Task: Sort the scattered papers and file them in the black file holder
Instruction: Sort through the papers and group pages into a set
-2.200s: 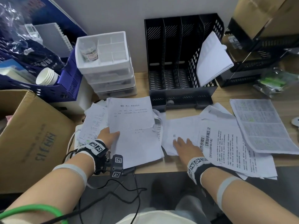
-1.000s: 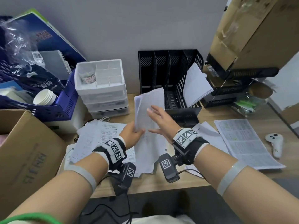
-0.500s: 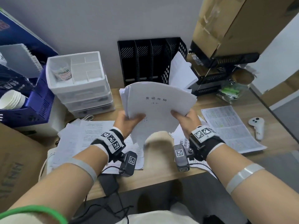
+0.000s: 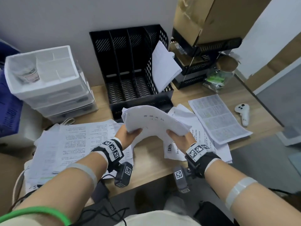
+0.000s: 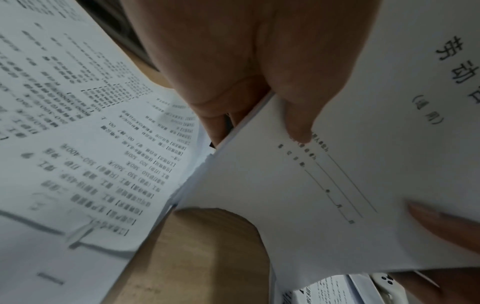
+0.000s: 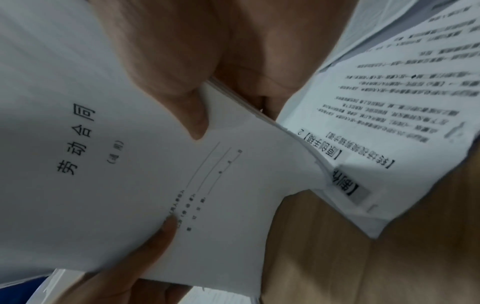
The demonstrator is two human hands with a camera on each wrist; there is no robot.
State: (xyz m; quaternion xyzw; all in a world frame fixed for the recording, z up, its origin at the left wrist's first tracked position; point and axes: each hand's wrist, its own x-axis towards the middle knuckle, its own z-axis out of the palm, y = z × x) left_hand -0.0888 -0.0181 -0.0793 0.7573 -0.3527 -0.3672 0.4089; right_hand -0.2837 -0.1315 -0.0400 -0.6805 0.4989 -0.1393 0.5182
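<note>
A stack of white papers (image 4: 154,123) (image 5: 337,185) (image 6: 116,174) with a printed title page on top arches above the desk. My left hand (image 4: 128,134) (image 5: 259,82) grips its left edge, thumb on top. My right hand (image 4: 179,137) (image 6: 182,72) grips its right edge the same way. The black file holder (image 4: 130,66) stands just beyond at the wall, with one sheaf of paper (image 4: 164,66) leaning out of its rightmost slot. More printed sheets (image 4: 73,144) lie spread on the desk at left, and others (image 4: 216,116) at right.
A white drawer unit (image 4: 48,82) stands left of the holder. Black trays under a cardboard box (image 4: 205,18) and a jar (image 4: 221,74) stand to its right. A white controller (image 4: 243,112) lies at the far right. A blue crate (image 4: 8,103) is at far left.
Both hands gathered sheets off the desk into one stack, raised it upright, and have now tipped it lower and flatter toward the holder.
</note>
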